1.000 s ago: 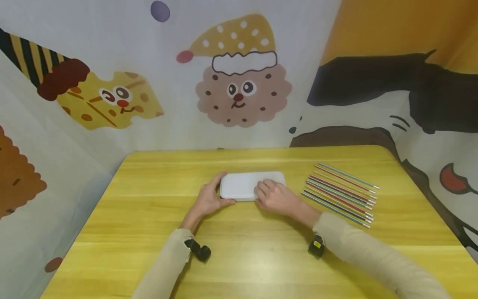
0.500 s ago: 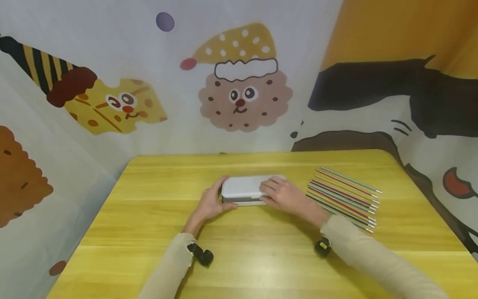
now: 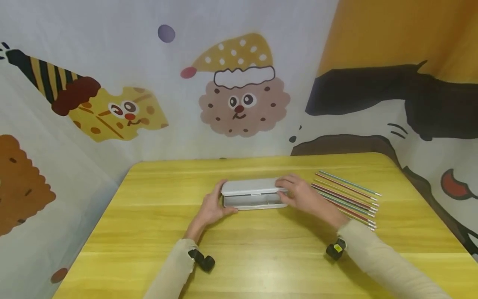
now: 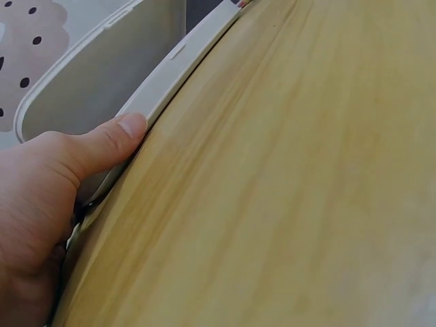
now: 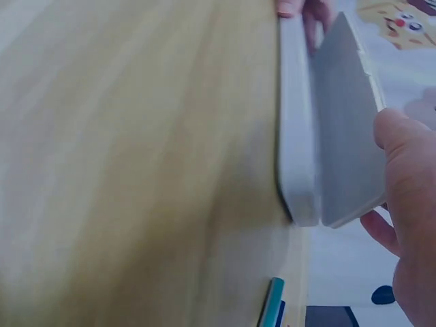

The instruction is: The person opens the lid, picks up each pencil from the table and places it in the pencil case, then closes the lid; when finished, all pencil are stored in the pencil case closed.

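A white pencil case (image 3: 249, 187) lies on the table with its lid tilted part-way up, its grey inside showing. My left hand (image 3: 210, 208) grips the case's left end, the thumb along the front wall and the fingers round behind. In the left wrist view, the thumb of the left hand (image 4: 102, 146) presses on the rim of the case's base (image 4: 180, 61). At the right end, my right hand (image 3: 304, 198) pinches the lid's front edge. The right wrist view has the thumb of the right hand (image 5: 412, 184) on the raised lid (image 5: 351, 129); its other fingers are partly hidden.
Several striped pencils (image 3: 345, 187) with white eraser ends lie in a slanted row right of the case, partly under the right forearm. A cartoon-printed curtain (image 3: 179, 137) hangs behind the far edge of the yellow wooden table (image 3: 239, 245).
The lid has swung up from closed, opening a gap at the front. My right hand has moved right and up with it, while the left hand keeps its grip on the left end.
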`<state>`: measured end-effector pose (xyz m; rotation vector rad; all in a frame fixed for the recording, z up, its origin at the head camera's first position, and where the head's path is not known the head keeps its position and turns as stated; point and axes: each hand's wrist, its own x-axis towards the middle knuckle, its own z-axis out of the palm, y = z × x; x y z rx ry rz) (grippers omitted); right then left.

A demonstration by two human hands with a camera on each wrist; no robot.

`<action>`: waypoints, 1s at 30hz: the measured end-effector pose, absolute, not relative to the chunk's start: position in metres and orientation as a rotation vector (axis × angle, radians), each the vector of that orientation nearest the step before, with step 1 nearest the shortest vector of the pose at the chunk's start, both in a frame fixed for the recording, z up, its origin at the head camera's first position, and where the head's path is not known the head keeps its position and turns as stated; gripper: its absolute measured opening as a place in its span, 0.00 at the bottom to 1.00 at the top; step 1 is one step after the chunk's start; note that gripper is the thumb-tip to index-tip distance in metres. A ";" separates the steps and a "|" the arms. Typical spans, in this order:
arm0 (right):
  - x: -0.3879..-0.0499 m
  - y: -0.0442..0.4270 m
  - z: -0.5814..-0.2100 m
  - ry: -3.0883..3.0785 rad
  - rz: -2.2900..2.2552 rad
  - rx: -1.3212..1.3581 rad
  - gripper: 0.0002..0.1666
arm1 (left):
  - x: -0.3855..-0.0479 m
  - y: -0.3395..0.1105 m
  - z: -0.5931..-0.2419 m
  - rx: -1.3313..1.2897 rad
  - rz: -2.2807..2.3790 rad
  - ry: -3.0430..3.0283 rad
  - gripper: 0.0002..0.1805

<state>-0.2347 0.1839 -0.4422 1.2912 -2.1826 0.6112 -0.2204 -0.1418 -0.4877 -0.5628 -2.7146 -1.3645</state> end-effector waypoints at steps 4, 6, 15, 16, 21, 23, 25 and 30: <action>-0.240 0.186 -0.442 -2.170 0.749 1.270 0.15 | -0.219 -0.143 -0.491 -0.549 -1.373 -2.710 0.59; -0.242 0.187 -0.441 -2.159 0.795 1.247 0.15 | -0.219 -0.142 -0.493 -0.550 -1.363 -2.706 0.60; -0.251 0.188 -0.435 -2.214 0.985 1.093 0.11 | -0.220 -0.143 -0.491 -0.588 -1.361 -2.689 0.60; -0.252 0.188 -0.435 -2.209 1.003 1.082 0.11 | -0.219 -0.143 -0.491 -0.591 -1.361 -2.688 0.60; -0.258 0.186 -0.434 -2.194 1.053 1.038 0.09 | -0.217 -0.143 -0.491 -0.589 -1.354 -2.687 0.63; -0.259 0.186 -0.432 -2.207 1.063 1.020 0.09 | -0.217 -0.143 -0.490 -0.585 -1.359 -2.690 0.64; -0.261 0.186 -0.430 -2.228 1.077 0.994 0.08 | -0.217 -0.142 -0.490 -0.580 -1.364 -2.694 0.65; -0.268 0.186 -0.425 -2.283 1.126 0.943 0.08 | -0.218 -0.143 -0.489 -0.566 -1.356 -2.701 0.65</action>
